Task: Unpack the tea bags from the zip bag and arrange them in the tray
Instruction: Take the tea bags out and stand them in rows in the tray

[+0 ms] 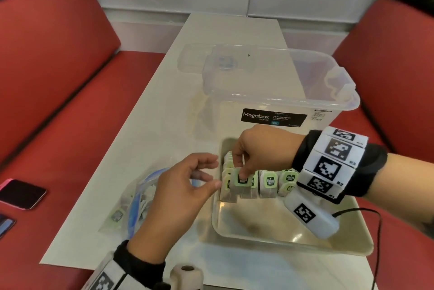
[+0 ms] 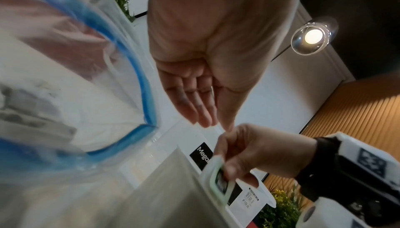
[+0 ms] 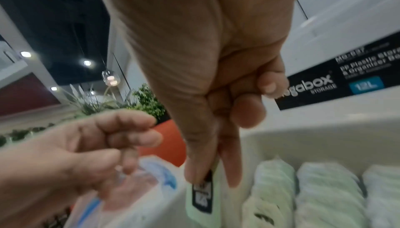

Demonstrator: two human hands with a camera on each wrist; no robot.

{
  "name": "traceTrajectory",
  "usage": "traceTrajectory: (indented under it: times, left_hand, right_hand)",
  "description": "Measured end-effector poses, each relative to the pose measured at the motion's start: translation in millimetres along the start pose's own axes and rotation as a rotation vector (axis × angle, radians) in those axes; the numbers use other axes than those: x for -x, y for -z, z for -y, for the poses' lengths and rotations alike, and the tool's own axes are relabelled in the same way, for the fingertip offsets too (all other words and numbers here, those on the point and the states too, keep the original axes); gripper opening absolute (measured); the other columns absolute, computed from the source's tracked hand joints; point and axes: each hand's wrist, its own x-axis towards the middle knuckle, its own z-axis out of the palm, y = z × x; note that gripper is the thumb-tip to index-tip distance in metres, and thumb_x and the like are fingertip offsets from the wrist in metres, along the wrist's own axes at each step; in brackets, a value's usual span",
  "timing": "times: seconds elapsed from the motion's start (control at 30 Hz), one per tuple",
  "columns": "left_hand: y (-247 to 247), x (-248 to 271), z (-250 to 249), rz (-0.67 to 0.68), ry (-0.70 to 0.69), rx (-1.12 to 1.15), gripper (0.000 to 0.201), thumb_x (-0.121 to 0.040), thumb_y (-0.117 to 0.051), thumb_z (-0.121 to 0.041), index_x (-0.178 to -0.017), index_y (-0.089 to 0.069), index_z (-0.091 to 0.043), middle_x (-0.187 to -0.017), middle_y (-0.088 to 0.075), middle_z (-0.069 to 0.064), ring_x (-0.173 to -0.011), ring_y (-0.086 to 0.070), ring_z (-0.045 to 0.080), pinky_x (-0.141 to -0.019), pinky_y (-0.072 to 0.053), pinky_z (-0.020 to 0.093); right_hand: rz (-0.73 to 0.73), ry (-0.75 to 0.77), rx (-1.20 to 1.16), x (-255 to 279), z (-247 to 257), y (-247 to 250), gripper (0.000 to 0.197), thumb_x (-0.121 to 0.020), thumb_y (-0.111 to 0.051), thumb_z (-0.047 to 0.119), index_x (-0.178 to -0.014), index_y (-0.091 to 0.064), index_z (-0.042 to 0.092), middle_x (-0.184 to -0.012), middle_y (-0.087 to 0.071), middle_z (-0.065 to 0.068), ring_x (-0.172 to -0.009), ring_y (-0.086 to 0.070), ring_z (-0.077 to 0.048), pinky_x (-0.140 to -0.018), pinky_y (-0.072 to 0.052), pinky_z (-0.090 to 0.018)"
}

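The right hand (image 1: 256,148) is over the far left part of the tray (image 1: 293,240), thumb and forefinger pinching the green tag of one tea bag (image 1: 239,183), with the remaining fingers curled into the palm. That tea bag hangs at the left end of a row of tea bags (image 1: 270,181) standing upright across the far part of the tray; whether its lower edge touches the tray floor cannot be told. The near part of the tray floor is bare. The left hand (image 1: 180,193) hovers just left of the tray's edge, above the zip bag (image 1: 131,205), fingers loosely spread and holding nothing; the left wrist view confirms an unoccupied palm. The zip bag lies on the table (image 1: 150,125) to the left of the tray, its blue-edged mouth gaping, with more tea bags visible inside. A clear storage box (image 1: 277,92) bearing a black label stands directly behind the tray, and its lid (image 1: 195,59) lies on the table beyond it. Two phones (image 1: 22,193) rest on the red bench (image 1: 58,78) at left.
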Motion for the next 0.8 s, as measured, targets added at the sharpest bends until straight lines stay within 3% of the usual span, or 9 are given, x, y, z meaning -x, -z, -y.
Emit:
traceTrajectory:
  times: [0.17,0.3,0.37,0.43,0.5,0.6,0.7,0.8]
  left_hand:
    - [10.0,19.0,8.6,0.179,-0.096,-0.192,0.022,-0.069,-0.081,-0.027,-0.077,-0.069,-0.042,-0.08,-0.064,-0.029,-0.068,-0.06,0.004,-0.061,-0.039,0.007]
    - [7.8,26.2,16.0,0.372,-0.156,-0.336,0.034,-0.064,-0.072,-0.054,-0.095,-0.061,-0.049,-0.099,-0.059,-0.035,-0.07,-0.059,0.001,-0.063,-0.045,0.012]
    - [5.4,25.7,17.6,0.432,-0.135,-0.371,0.032,-0.067,-0.074,-0.051,-0.097,-0.064,-0.046,-0.098,-0.058,-0.036,-0.077,-0.058,0.001,-0.067,-0.046,0.013]
    - [4.8,24.8,17.5,0.468,-0.118,-0.384,0.026,-0.07,-0.074,-0.049,-0.094,-0.068,-0.042,-0.088,-0.059,-0.034,-0.079,-0.057,0.001,-0.067,-0.044,0.01]
    - [5.0,24.0,16.4,0.489,-0.109,-0.391,0.023,-0.072,-0.072,-0.05,-0.093,-0.069,-0.042,-0.081,-0.059,-0.032,-0.078,-0.058,0.001,-0.065,-0.041,0.008]
    - [5.9,22.8,15.8,0.513,-0.089,-0.365,0.022,-0.073,-0.072,-0.048,-0.093,-0.066,-0.044,-0.087,-0.063,-0.026,-0.078,-0.059,0.002,-0.065,-0.043,0.01]
    - [6.7,21.5,15.2,0.541,-0.081,-0.367,0.019,-0.074,-0.072,-0.047,-0.092,-0.067,-0.042,-0.092,-0.064,-0.023,-0.078,-0.059,0.002,-0.066,-0.045,0.012]
    - [7.0,20.9,14.6,0.557,-0.068,-0.375,0.017,-0.074,-0.071,-0.047,-0.089,-0.07,-0.039,-0.093,-0.064,-0.021,-0.08,-0.058,0.001,-0.067,-0.045,0.012]
  right_hand:
    - [0.207,-0.017,0.023,-30.9,-3.1,-31.7,0.016,-0.077,-0.075,0.032,-0.086,-0.067,0.023,-0.067,-0.056,0.011,-0.067,-0.056,-0.011,-0.054,-0.038,-0.019]
    - [0.207,0.014,0.088,-46.0,-1.1,-46.1,0.015,-0.079,-0.072,0.028,-0.09,-0.068,0.018,-0.087,-0.066,0.003,-0.074,-0.054,-0.013,-0.053,-0.036,-0.02]
    - [0.169,0.012,0.096,-49.5,-0.3,-49.4,0.017,-0.079,-0.072,0.029,-0.09,-0.068,0.016,-0.093,-0.069,0.001,-0.077,-0.057,-0.016,-0.059,-0.038,-0.024]
    - [0.143,0.001,0.103,-49.0,-0.8,-49.2,0.023,-0.078,-0.072,0.033,-0.093,-0.068,0.015,-0.092,-0.067,0.002,-0.081,-0.058,-0.018,-0.064,-0.038,-0.025]
    - [0.103,-0.018,0.123,-44.2,-2.6,-45.2,0.026,-0.079,-0.071,0.037,-0.094,-0.064,0.017,-0.085,-0.059,0.005,-0.079,-0.054,-0.017,-0.062,-0.036,-0.025]
    - [0.075,0.002,0.114,-32.9,-7.3,-40.7,0.018,-0.083,-0.065,0.032,-0.099,-0.064,0.023,-0.084,-0.057,0.009,-0.079,-0.051,-0.013,-0.06,-0.037,-0.024]
    - [0.275,0.094,0.08,-18.8,-8.0,-44.2,0.026,-0.089,-0.057,0.024,-0.114,-0.065,0.029,-0.101,-0.067,0.008,-0.078,-0.052,-0.006,-0.072,-0.043,-0.02]
    - [0.531,0.148,0.062,-17.2,-6.0,-58.0,0.039,-0.093,-0.049,0.016,-0.129,-0.056,0.027,-0.109,-0.067,-0.001,-0.064,-0.056,-0.01,-0.055,-0.04,-0.009]
